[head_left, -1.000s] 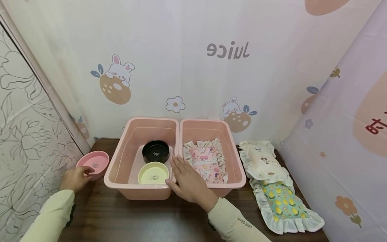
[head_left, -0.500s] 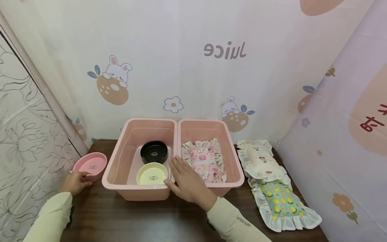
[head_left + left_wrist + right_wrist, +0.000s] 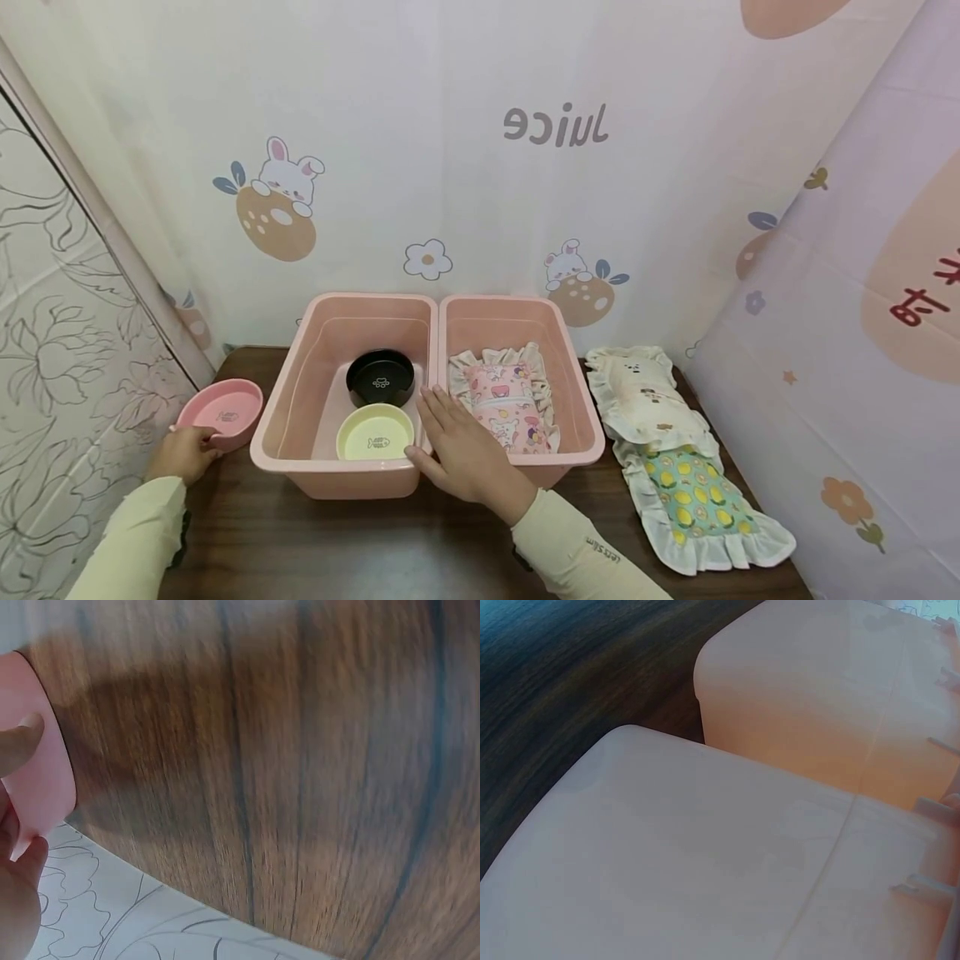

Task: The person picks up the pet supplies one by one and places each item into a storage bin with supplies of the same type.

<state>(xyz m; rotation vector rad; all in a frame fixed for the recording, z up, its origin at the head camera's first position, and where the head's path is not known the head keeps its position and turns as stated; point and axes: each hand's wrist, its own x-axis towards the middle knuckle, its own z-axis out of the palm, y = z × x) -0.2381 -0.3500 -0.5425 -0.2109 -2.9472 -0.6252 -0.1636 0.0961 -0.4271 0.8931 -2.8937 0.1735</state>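
Bowl (image 3: 228, 407) left of tubs (image 3: 352, 483), pillows (image 3: 648, 400) right

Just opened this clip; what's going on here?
A person's left hand grips a pink bowl at the table's left end, while the right hand rests where two pink tubs meet. The left tub holds a black bowl and a yellow bowl; the right tub holds a pink frilled pillow. A cream pillow and a lemon-print pillow lie outside, to the right.
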